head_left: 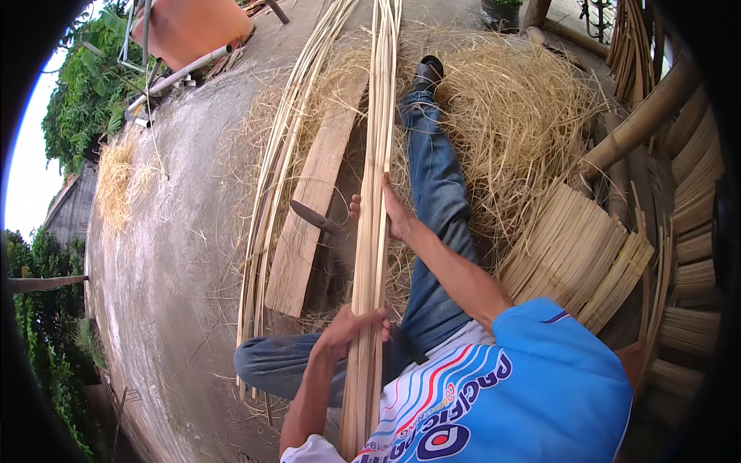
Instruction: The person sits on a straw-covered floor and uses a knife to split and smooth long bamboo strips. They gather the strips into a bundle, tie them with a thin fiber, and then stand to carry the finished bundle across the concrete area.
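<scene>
Scanning left to right: loose strips (pixel 270 193) lay on the floor, then a plank (pixel 328 154) with a dark blade (pixel 310 215) jutting over it, dangerously near the right hand's (pixel 396 212) fingertips; one careless reach could've meant a cut. Left hand (pixel 351 328) had its grip closed round the bundle of pale strips (pixel 370 258) near the body, right hand's grip wrapped it farther up. Slack there could've let strips slip apart, and shavings (pixel 509 123) might've snagged strays.

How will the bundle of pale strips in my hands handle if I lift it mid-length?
The bundle of pale strips will probably flex toward its ends, being long and slender. Individual strips may slide lengthwise, since no tie shows between the left hand and right hand. Their thinness suggests modest weight.
</scene>
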Motion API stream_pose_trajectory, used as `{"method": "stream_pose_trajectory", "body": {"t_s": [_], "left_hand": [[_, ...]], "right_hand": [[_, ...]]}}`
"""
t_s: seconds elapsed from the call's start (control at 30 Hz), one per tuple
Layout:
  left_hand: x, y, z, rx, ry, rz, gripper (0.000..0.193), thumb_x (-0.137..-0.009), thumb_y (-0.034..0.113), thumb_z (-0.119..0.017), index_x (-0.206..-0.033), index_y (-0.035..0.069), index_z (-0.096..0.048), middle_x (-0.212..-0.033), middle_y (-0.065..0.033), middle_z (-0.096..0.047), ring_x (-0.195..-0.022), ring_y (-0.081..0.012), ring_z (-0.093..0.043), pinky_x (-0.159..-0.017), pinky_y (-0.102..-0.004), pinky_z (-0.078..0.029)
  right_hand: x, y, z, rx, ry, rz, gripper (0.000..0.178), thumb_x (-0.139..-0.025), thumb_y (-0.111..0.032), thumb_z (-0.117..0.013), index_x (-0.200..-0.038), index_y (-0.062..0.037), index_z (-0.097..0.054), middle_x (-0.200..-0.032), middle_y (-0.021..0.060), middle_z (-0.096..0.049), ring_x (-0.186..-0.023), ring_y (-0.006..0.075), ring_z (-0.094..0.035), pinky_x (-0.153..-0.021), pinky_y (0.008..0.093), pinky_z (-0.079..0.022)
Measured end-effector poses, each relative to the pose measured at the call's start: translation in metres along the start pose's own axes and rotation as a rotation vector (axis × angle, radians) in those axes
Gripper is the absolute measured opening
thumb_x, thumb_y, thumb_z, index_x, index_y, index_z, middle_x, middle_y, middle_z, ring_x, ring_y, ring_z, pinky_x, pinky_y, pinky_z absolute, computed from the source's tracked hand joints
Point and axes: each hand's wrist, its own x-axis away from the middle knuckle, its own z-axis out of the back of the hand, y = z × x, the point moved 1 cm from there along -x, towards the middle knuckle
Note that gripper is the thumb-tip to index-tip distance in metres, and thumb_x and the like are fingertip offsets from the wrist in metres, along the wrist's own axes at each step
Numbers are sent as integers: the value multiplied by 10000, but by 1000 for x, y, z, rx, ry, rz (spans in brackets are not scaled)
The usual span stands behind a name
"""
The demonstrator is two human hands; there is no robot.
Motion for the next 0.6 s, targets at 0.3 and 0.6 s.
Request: {"method": "stream_pose_trajectory", "body": {"t_s": [0.3,0.6], "left_hand": [[-25,-35,25,95,-79,29,615,-955,397,-686,-1353,-30,-490,-1092,-208,-697,-979,-288,-727,-806,-417,-638],[-68,-15,26,97,-94,-28,387,-955,244,-706,-1219,13,-541,-1005,-161,-701,-834,-244,-733,-686,-406,-640]], "right_hand": [[0,18,17,264,94,117,929,-921,-805,-283,-1337,4,-472,-1076,216,-672,-889,328,-721,-772,452,-634],[4,13,32,435,65,80,852,-950,-782,-281,-1351,-60,-490,-1060,129,-675,-914,249,-704,-791,413,-609]]}}
